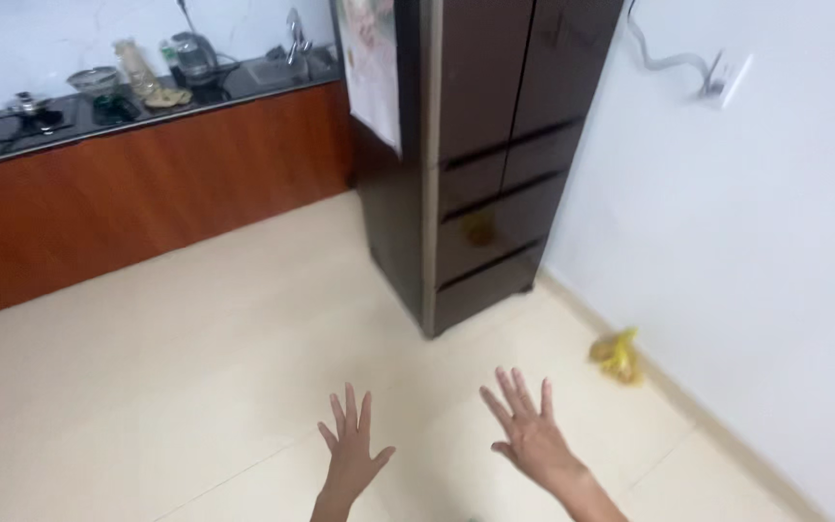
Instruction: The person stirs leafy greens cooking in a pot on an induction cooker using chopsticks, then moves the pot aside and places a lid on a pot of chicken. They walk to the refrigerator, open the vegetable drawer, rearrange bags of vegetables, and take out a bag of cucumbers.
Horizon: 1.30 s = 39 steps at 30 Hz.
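Both grips released: left hand (351, 447), right hand (530, 430) spread over floor (195, 348), lower frame; fridge (480, 155) nearest, keep palms level

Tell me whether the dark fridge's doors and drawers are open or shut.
Shut. Every door and drawer front of the dark fridge sits flush, with only thin seams between them. Both hands are spread, empty and apart from it.

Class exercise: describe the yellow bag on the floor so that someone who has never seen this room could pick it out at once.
Start at the tall dark fridge against the white wall. Follow the wall's base towards the viewer, to the right of the open right hand. There lies the yellow bag, small and crumpled, the only loose, brightly coloured thing on the pale tiled floor.
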Tool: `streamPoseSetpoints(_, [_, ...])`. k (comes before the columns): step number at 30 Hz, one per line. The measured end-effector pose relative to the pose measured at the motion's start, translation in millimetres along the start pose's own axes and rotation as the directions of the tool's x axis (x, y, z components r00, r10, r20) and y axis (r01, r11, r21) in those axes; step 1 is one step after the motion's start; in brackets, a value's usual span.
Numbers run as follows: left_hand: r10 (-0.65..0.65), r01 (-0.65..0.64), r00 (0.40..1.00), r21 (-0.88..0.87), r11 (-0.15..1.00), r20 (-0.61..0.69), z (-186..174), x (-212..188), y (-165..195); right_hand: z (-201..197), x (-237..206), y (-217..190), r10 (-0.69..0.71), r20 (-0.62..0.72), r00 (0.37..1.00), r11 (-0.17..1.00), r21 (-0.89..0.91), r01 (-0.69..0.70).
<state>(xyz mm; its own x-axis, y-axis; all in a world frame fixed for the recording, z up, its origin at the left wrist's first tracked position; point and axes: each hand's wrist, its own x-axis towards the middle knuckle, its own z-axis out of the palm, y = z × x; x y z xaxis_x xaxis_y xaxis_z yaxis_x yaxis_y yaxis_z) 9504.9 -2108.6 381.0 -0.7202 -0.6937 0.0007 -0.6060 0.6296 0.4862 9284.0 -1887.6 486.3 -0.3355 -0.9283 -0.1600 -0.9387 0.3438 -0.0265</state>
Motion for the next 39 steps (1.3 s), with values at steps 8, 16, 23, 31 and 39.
streamPoseSetpoints(8, [0.286, -0.286, 0.957, 0.0, 0.958, -0.043, 35.5, 177.6, 140.5, 3.0, 100.3, 151.8, 0.067, -0.084, 0.994, 0.998, 0.011, -0.066])
streamPoseSetpoints(16, [0.072, -0.072, 0.997, -0.009, 0.997, -0.019, 107.2, 356.6, 224.5, 16.1, 299.4, 348.8, -0.09, -0.028, 0.996, 0.996, -0.03, 0.089])
streamPoseSetpoints(23, [-0.445, 0.454, 0.891, 0.128, 0.882, -0.094, 182.4, 430.1, 242.8, 8.5, 455.5, 461.6, -0.418, -0.056, 0.907, 0.908, -0.013, 0.418])
streamPoseSetpoints(31, [-0.487, 0.518, 0.85, 0.146, 0.843, -0.2, 278.5, 525.5, 249.8, 64.6, 594.0, 479.7, -0.527, -0.089, 0.845, 0.847, 0.018, 0.531])
streamPoseSetpoints(39, [-0.44, 0.477, 0.878, 0.262, 0.839, -0.189, 376.9, 625.5, 225.1, 191.5, 659.8, 534.3, -0.574, -0.176, 0.8, 0.807, 0.048, 0.589])
